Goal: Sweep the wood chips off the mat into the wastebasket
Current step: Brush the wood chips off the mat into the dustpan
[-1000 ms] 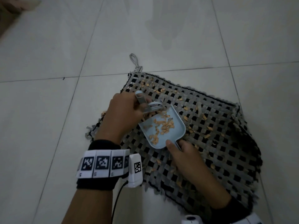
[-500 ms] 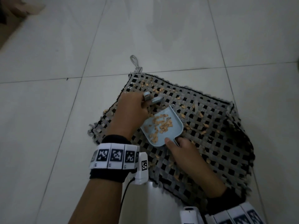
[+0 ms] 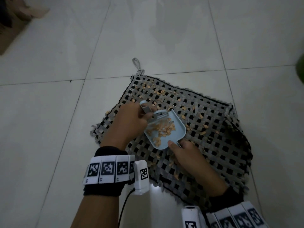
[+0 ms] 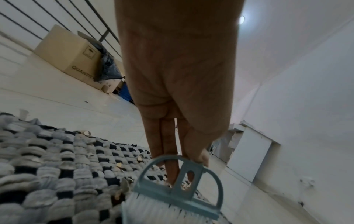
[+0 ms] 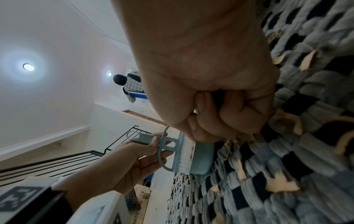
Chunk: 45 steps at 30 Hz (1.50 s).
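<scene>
A grey-and-black woven mat lies on the tiled floor, strewn with tan wood chips. A light blue dustpan rests on the mat and holds a pile of chips. My right hand grips its handle at the near end, thumb on the pan's rim. My left hand holds a small blue brush by its handle, bristles at the pan's far left mouth. The brush fills the bottom of the left wrist view. In the right wrist view the brush meets the dustpan.
White floor tiles surround the mat. A hanging loop sticks out from the mat's far corner. A cardboard box stands by a railing to the left. A green object shows at the right edge. No wastebasket is in view.
The left hand swept the brush out over the mat and back to the pan's mouth. More chips lie in the dustpan. The right hand kept its hold.
</scene>
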Each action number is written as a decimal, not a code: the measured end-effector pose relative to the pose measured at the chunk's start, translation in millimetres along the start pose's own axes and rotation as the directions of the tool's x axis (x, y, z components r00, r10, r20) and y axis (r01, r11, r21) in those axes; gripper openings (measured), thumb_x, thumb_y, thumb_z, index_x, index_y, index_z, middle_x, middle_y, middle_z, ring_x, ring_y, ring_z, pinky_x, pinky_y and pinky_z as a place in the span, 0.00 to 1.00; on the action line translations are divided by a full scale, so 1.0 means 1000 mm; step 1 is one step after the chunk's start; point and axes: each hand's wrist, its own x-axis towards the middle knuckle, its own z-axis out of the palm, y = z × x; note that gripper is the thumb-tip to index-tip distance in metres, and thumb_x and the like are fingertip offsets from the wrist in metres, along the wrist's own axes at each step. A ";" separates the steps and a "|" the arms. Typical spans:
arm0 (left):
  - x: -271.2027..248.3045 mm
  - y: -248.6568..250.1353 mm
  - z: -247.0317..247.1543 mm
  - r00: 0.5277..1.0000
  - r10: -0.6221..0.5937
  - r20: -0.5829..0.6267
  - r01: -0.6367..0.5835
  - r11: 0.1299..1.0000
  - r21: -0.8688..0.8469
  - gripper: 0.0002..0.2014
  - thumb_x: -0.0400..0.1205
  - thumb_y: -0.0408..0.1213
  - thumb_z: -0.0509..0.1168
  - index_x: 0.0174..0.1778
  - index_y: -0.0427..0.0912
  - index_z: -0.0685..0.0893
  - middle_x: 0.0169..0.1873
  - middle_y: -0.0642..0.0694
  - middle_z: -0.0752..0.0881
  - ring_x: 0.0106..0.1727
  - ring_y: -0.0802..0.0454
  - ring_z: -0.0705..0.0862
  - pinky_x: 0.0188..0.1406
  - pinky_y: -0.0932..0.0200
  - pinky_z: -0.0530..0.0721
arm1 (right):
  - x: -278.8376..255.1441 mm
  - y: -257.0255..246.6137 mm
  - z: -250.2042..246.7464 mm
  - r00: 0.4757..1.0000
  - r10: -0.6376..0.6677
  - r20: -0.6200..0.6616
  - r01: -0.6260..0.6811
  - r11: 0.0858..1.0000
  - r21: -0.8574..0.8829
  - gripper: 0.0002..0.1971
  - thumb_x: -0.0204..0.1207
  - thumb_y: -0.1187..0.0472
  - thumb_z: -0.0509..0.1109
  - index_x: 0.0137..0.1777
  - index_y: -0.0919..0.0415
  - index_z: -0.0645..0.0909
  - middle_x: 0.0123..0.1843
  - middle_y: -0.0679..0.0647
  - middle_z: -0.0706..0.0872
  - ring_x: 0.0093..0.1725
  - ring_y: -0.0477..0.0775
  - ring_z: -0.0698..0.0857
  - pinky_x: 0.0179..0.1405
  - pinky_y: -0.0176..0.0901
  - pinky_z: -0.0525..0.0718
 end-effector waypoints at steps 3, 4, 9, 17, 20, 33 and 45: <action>-0.001 0.004 0.000 0.996 -0.025 -0.089 0.023 0.999 -0.025 0.11 0.85 0.37 0.67 0.59 0.52 0.92 0.42 0.53 0.89 0.35 0.68 0.80 0.33 0.82 0.71 | 0.001 0.001 -0.001 1.000 0.026 0.006 -0.027 1.000 0.015 0.26 0.84 0.45 0.63 0.56 0.74 0.82 0.24 0.53 0.71 0.21 0.51 0.68 0.25 0.39 0.66; -0.001 0.006 0.002 0.993 -0.013 -0.116 0.011 1.000 -0.013 0.11 0.85 0.36 0.67 0.60 0.52 0.91 0.44 0.51 0.91 0.37 0.63 0.83 0.35 0.77 0.74 | 0.001 0.001 -0.002 0.999 0.033 0.008 -0.034 0.999 0.025 0.26 0.84 0.46 0.63 0.56 0.74 0.82 0.23 0.52 0.71 0.20 0.51 0.68 0.25 0.39 0.66; -0.003 0.002 0.005 1.000 -0.010 0.010 0.010 1.000 0.013 0.12 0.84 0.33 0.67 0.57 0.52 0.92 0.47 0.51 0.93 0.44 0.58 0.86 0.39 0.69 0.78 | -0.001 0.003 -0.007 0.999 0.022 0.037 -0.024 0.998 0.055 0.25 0.83 0.45 0.63 0.58 0.72 0.81 0.30 0.62 0.75 0.27 0.55 0.73 0.26 0.40 0.68; 0.035 -0.011 -0.023 0.921 -0.071 -0.384 0.047 0.996 -0.071 0.10 0.85 0.39 0.66 0.58 0.49 0.91 0.43 0.52 0.90 0.39 0.65 0.86 0.35 0.78 0.74 | 0.008 -0.021 -0.014 0.999 -0.035 -0.022 0.037 0.996 0.082 0.16 0.83 0.44 0.64 0.55 0.55 0.86 0.37 0.59 0.88 0.35 0.54 0.85 0.33 0.39 0.81; 0.050 -0.025 -0.019 0.877 -0.099 -0.470 0.091 0.995 -0.041 0.11 0.87 0.39 0.64 0.58 0.44 0.90 0.47 0.49 0.91 0.44 0.55 0.86 0.43 0.66 0.76 | 0.026 -0.037 -0.007 0.997 -0.075 0.009 0.074 0.997 0.032 0.24 0.82 0.43 0.65 0.60 0.66 0.84 0.44 0.70 0.87 0.41 0.70 0.85 0.41 0.58 0.86; 0.059 -0.036 -0.018 0.965 -0.015 -0.262 0.055 0.988 0.144 0.12 0.86 0.40 0.63 0.56 0.43 0.90 0.43 0.45 0.90 0.40 0.49 0.85 0.41 0.56 0.82 | 0.045 -0.027 0.008 0.995 -0.095 0.000 0.095 0.995 0.013 0.27 0.82 0.42 0.64 0.60 0.70 0.82 0.26 0.53 0.70 0.27 0.53 0.69 0.27 0.40 0.67; 0.076 -0.018 -0.016 0.973 -0.113 -0.202 0.145 0.978 0.152 0.11 0.85 0.37 0.60 0.53 0.40 0.89 0.44 0.43 0.88 0.42 0.45 0.84 0.38 0.56 0.77 | 0.040 -0.029 0.003 0.996 -0.087 -0.030 0.087 0.996 0.009 0.25 0.82 0.42 0.63 0.55 0.67 0.84 0.26 0.51 0.72 0.24 0.51 0.70 0.24 0.38 0.68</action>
